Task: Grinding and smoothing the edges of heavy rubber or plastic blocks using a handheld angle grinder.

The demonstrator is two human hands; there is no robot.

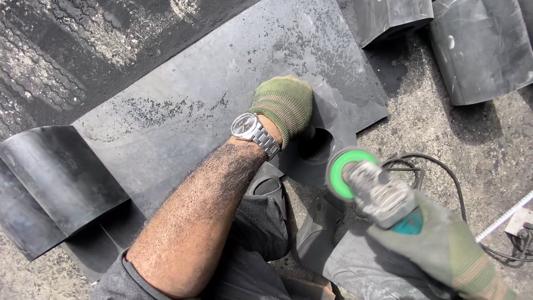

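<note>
My left hand [284, 105], in a green knit glove, presses down on a small black rubber piece with a round hole [319, 141], gripping it near the hole's edge. A metal wristwatch [252, 131] sits on that wrist, and the forearm is dusted with black grit. My right hand [444, 250], also gloved in green, grips an angle grinder [377, 191] with a green disc guard. The disc hovers just right of the hole. The small piece lies on a large black rubber sheet [194, 94].
Curled black rubber sheets lie at left [53, 178] and upper right [477, 50]. The grinder's black cable [438, 172] loops over the gritty concrete ground at right. A white measuring strip [508, 214] lies at far right. My knees [266, 222] are below the work.
</note>
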